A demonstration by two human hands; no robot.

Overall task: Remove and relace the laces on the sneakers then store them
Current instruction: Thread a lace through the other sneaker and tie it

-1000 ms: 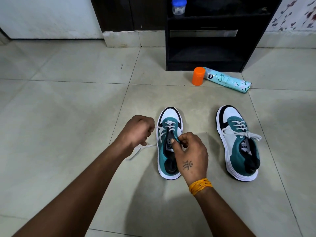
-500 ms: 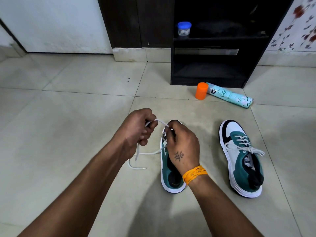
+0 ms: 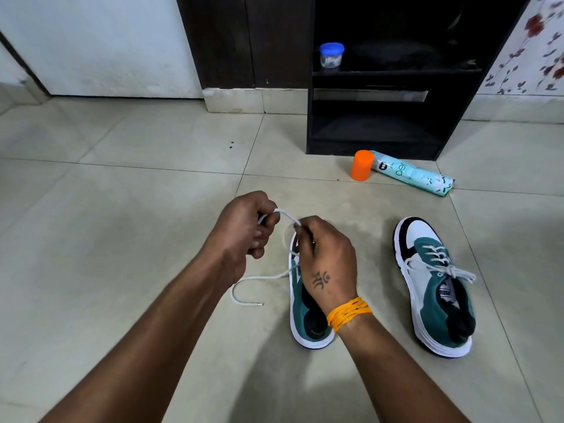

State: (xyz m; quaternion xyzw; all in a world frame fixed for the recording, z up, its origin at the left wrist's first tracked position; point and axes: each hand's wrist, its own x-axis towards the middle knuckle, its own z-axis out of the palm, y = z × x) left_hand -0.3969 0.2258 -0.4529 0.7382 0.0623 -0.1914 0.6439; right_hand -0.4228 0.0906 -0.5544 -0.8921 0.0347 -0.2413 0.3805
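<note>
Here both hands pinch the lace (image 3: 285, 215) above the sneaker (image 3: 305, 312) under them, left hand (image 3: 244, 230) and right hand (image 3: 325, 257) closed, apparently to draw it from the eyelets; second sneaker (image 3: 433, 285) right, laced.

Two sneakers side by side — left sneaker (image 3: 308, 319), right sneaker (image 3: 433, 288) — shelf unit (image 3: 393, 83) behind.

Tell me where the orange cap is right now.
In the head view, the orange cap stands on the floor, upper right of centre, before the black shelf unit, against the teal spray can.
</note>
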